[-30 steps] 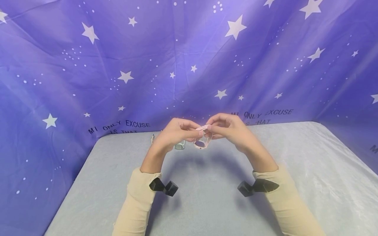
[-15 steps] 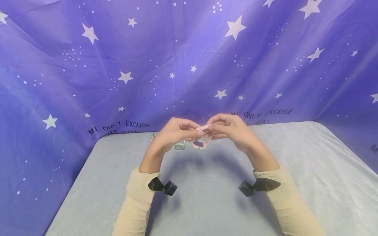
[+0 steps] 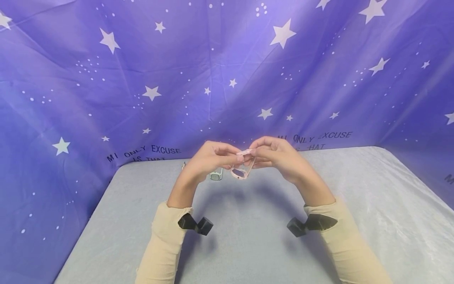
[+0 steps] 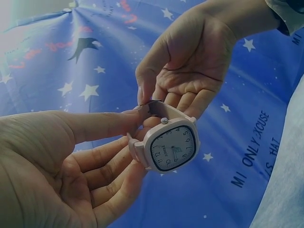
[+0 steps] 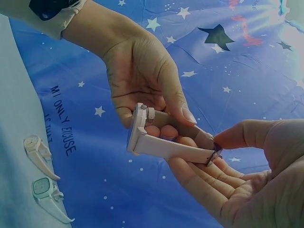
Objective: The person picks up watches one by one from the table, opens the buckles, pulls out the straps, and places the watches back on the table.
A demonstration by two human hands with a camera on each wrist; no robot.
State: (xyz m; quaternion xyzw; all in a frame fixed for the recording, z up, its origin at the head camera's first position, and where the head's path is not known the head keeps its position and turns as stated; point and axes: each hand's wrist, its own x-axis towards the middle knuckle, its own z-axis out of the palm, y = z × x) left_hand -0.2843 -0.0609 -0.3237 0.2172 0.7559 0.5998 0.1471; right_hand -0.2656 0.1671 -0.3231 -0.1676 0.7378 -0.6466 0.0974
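A pale pink wristwatch (image 4: 173, 148) with a rounded-square white dial is held up above the table, its strap bent into a loop. My left hand (image 3: 213, 159) pinches the strap between thumb and fingers, its fingertips reaching inside the loop in the right wrist view. At the strap's dark metal buckle (image 5: 216, 154), my right hand (image 3: 278, 156) pinches the band with thumb and fingers. The right wrist view shows the strap (image 5: 175, 148) side-on; whether the buckle is fastened cannot be told. In the head view, fingers hide part of the band.
A mint-green watch (image 5: 43, 186) and a whitish watch (image 5: 34, 143) lie on the grey cloth-covered table (image 3: 244, 244), near its far edge behind my left hand. A purple star-printed curtain (image 3: 213, 59) rises behind the table.
Both hands stay in nearly the same place. The watch has tilted slightly between them, its lower end shifting a little to the left.
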